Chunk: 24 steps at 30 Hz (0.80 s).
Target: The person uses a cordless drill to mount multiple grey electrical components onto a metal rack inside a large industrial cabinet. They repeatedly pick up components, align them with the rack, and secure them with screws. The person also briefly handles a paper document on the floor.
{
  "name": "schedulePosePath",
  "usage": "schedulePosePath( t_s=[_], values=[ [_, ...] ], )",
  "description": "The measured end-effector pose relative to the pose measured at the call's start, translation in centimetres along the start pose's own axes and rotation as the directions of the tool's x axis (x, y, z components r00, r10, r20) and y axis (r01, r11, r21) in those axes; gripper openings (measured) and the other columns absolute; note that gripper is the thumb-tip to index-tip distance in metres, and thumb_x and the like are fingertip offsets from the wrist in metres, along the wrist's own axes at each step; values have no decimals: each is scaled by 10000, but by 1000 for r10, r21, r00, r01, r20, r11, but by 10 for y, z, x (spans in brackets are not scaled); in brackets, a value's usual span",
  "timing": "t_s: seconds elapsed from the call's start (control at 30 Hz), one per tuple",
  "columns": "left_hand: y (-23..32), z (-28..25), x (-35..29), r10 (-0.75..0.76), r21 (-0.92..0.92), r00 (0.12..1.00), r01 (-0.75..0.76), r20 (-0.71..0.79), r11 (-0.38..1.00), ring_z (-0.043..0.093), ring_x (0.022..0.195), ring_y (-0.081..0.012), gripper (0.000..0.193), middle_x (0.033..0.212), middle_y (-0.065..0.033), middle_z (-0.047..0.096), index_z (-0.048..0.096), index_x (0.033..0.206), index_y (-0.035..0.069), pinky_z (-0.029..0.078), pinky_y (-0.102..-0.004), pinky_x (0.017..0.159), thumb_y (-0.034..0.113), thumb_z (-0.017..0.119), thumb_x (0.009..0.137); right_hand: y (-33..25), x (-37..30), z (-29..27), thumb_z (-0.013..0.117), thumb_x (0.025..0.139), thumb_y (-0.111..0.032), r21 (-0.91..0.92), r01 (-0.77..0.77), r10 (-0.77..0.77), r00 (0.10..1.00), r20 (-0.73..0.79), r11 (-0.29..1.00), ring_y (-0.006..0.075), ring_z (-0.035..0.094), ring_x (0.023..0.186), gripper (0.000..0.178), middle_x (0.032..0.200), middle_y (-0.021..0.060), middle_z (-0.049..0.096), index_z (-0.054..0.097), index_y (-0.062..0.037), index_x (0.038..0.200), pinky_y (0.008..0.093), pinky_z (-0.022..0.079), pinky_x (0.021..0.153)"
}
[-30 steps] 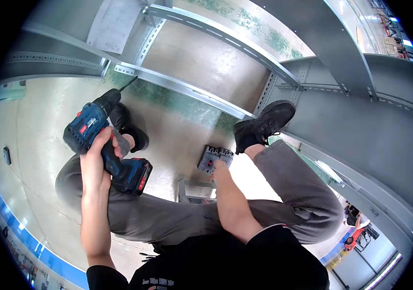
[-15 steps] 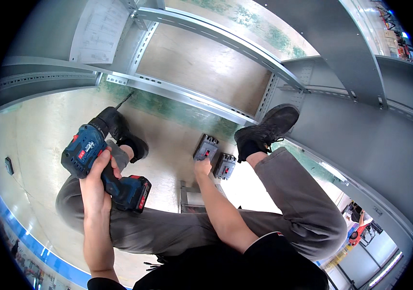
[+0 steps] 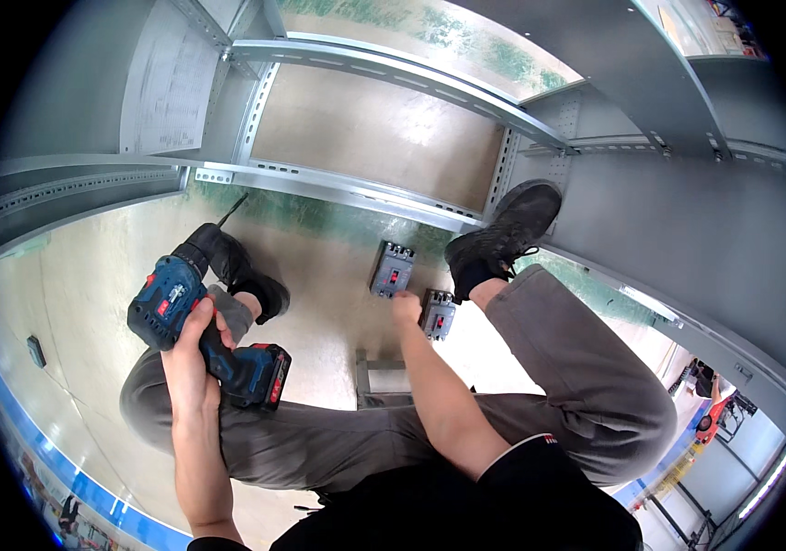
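Note:
My left hand [image 3: 192, 344] is wrapped round the grip of a blue and black cordless drill [image 3: 172, 298]. A long bit [image 3: 233, 209] points up and away from its chuck, and the battery pack [image 3: 260, 375] sits at the grip's foot. My right hand [image 3: 406, 309] is low over the floor, fingers curled, at the near edge of a grey circuit breaker [image 3: 393, 270] with a red toggle. A second grey circuit breaker [image 3: 438, 314] stands just right of that hand. The right fingertips are hidden, so anything in them cannot be seen.
A grey metal cabinet frame [image 3: 347, 193] with slotted rails spans ahead of me. Its side panel [image 3: 687, 239] rises at the right. A printed sheet [image 3: 168, 87] hangs on the left panel. My shoes [image 3: 517, 225] flank the breakers. A small dark object [image 3: 36, 351] lies far left.
My right hand has shifted right along the near edge of the first breaker, uncovering more of it. The view has moved slightly. The drill stays in my left hand.

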<state>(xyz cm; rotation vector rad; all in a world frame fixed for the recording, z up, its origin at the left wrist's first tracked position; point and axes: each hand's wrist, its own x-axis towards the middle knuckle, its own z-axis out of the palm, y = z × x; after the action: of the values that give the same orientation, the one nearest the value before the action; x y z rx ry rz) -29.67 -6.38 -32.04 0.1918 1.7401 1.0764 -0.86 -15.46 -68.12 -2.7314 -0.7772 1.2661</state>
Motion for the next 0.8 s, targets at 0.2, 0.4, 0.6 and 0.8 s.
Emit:
schedulePosePath(
  t_s=[0.2, 0.4, 0.6, 0.8],
  values=[
    [-2, 20, -7, 48, 8, 994, -49, 96, 999, 537, 530, -140, 85, 661, -45, 571, 590, 894, 36, 438, -275, 515, 90, 650, 866, -35, -54, 26, 565, 769, -153, 71, 412, -412, 853, 322, 908, 309, 693, 928, 251, 943, 174, 717, 747, -110, 938, 407, 538, 813],
    [-19, 25, -8, 11, 0, 986, -11, 168, 1000, 497, 413, -175, 122, 553, -51, 508, 547, 895, 63, 402, -314, 405, 94, 655, 846, -54, -69, 40, 578, 782, -221, 179, 488, -510, 722, 468, 855, 300, 676, 912, 271, 958, 149, 711, 718, -74, 962, 411, 522, 812],
    [-54, 26, 33, 81, 85, 970, -102, 229, 991, 488, 413, -182, 124, 585, -48, 514, 534, 864, 87, 419, -319, 384, 118, 647, 821, -74, -32, 43, 541, 820, -265, 187, 574, -596, 701, 390, 797, 295, 684, 928, 309, 992, 120, 717, 722, -129, 1031, 395, 529, 823],
    [-65, 25, 44, 45, 152, 943, -99, 328, 983, 548, 520, -188, 204, 648, -51, 590, 606, 776, 75, 440, -319, 487, 235, 712, 845, -82, 28, 128, 525, 786, -228, 262, 646, -697, 661, 278, 717, 332, 678, 957, 360, 1012, 154, 708, 709, -128, 1079, 433, 524, 860]
  ],
)
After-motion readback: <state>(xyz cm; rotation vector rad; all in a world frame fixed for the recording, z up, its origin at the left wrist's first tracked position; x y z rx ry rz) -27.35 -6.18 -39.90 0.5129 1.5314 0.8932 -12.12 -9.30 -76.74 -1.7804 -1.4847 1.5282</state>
